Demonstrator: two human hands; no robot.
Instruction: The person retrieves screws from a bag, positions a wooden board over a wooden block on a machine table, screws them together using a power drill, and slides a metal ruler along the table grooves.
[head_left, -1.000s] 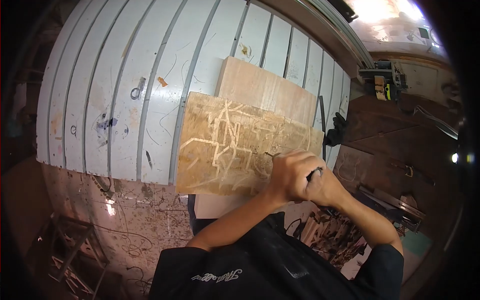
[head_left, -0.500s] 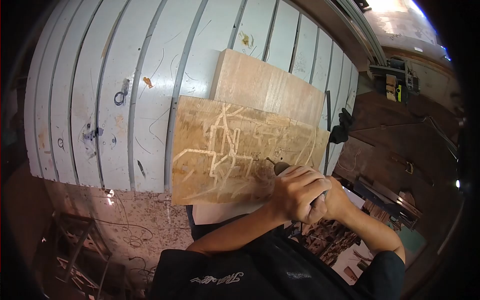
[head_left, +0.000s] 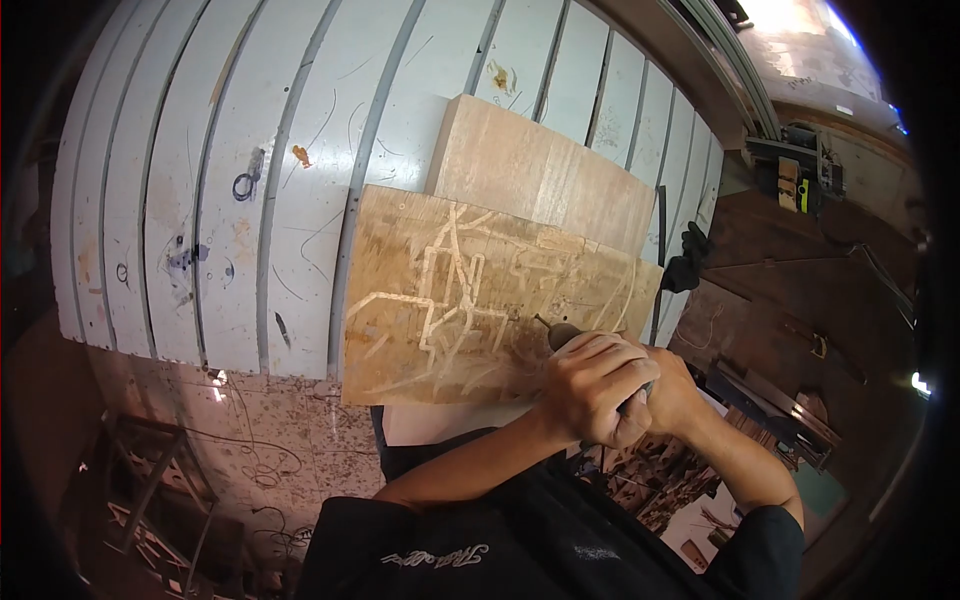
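Observation:
Both hands are wrapped round a handheld rotary tool [head_left: 562, 337] with a dark tapered nose and a thin bit pointing up and left. My left hand [head_left: 598, 378] closes over the front of its body. Just behind it and partly hidden, my right hand [head_left: 672, 388] grips the rear. Under the bit lies a worn wooden board [head_left: 400, 250] with pale carved grooves, mostly on its left half and middle. The bit's tip is over the middle right of this board; whether it touches cannot be made out. Most of the tool's body is covered by my fingers.
A thick, plain wooden block [head_left: 545, 165] lies under the board on a white slatted table [head_left: 230, 200]. Black gloves or a dark cloth [head_left: 688, 258] rest at the table's right edge. A metal frame [head_left: 160, 480] stands lower left. Wood scraps [head_left: 655, 475] lie on the floor.
The view has shifted slightly, so the table and board sit a little differently in the picture. Both hands keep their grip on the rotary tool, nearly in the same place.

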